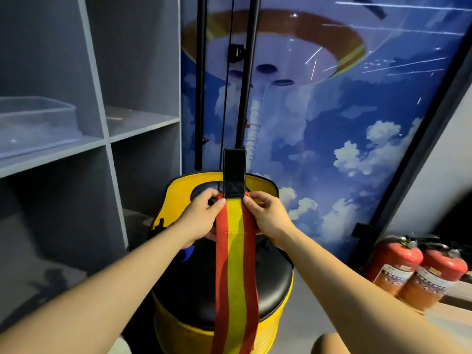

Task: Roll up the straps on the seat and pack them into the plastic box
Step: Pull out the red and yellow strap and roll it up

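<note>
Head view, left hand (pixel 201 215), right hand (pixel 265 213) pinching strap (pixel 236 251)

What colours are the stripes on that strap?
The strap is red with a yellow stripe down the middle, seen in the head view.

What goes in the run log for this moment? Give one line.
left hand: pinches strap | right hand: pinches strap | strap: unrolled over seat | plastic box: on shelf

Quick count: two hands, left hand (pixel 201 215) and right hand (pixel 265 215), both pinching one red-and-yellow strap (pixel 236 264) between them. One yellow seat (pixel 277 279) right under them. One clear plastic box (pixel 35 123) way off left of the left hand. Two fire extinguishers (pixel 393 264) (pixel 434 279) down right of the right hand.
</note>
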